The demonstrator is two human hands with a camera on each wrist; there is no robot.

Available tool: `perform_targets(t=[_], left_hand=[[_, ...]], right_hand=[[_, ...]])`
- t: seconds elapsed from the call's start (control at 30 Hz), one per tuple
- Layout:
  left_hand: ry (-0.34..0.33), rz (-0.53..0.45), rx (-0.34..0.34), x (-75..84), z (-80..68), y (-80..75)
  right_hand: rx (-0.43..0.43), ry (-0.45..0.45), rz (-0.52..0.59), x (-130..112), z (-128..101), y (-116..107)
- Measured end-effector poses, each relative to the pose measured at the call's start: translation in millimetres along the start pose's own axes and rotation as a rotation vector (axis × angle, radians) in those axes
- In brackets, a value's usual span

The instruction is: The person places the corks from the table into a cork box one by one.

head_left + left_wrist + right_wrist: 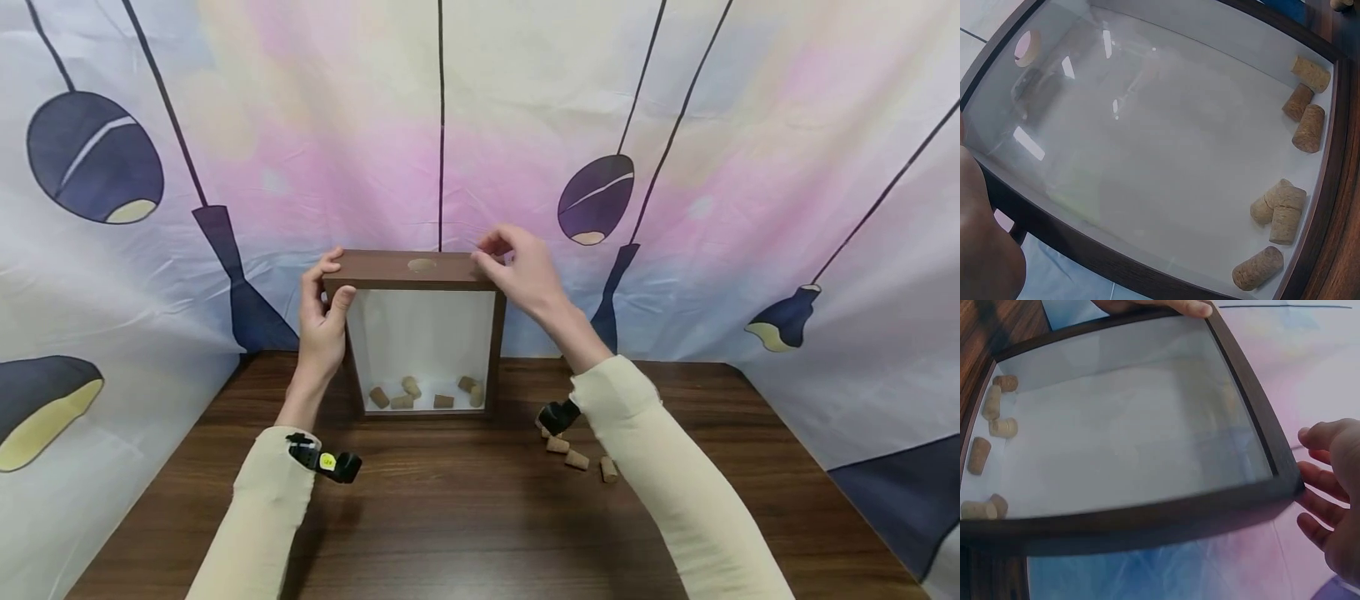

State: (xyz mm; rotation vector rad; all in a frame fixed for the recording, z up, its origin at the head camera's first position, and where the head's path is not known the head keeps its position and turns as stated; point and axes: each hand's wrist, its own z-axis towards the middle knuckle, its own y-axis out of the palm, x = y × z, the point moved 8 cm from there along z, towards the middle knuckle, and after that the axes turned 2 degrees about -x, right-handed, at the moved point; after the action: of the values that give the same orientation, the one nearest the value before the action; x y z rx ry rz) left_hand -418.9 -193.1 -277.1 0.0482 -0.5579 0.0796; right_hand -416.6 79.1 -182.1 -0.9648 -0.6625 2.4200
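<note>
Six corks (423,392) lie at the bottom of a dark wooden box (420,271) with a glass front, standing upright on the brown table (465,517). Left hand (322,317) grips its top left corner, fingers curled round. Right hand (521,271) touches the top right corner, fingers bent. Three loose corks (577,457) lie right of the box. Patterned cloth (750,125) hangs close behind.

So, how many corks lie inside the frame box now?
6 corks, all along the bottom of the shadow box: three in one group, three in another. None seems hidden.
</note>
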Motion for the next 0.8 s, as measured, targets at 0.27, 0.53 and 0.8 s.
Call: perform_targets(t=[0.27, 0.53, 0.8], left_hand=[[0.000, -0.021, -0.001, 14.9, -0.3, 4.5], [-0.012, -0.021, -0.008, 24.6, -0.8, 7.0], [0.002, -0.019, 0.004, 24.4, -0.4, 6.3]], right_hand=[[0.073, 0.038, 0.012, 31.1, -25.7, -26.0], [0.104, 0.126, -0.006, 70.3, -49.3, -40.5], [-0.018, 0.158, -0.048, 99.6, -74.3, -34.6]])
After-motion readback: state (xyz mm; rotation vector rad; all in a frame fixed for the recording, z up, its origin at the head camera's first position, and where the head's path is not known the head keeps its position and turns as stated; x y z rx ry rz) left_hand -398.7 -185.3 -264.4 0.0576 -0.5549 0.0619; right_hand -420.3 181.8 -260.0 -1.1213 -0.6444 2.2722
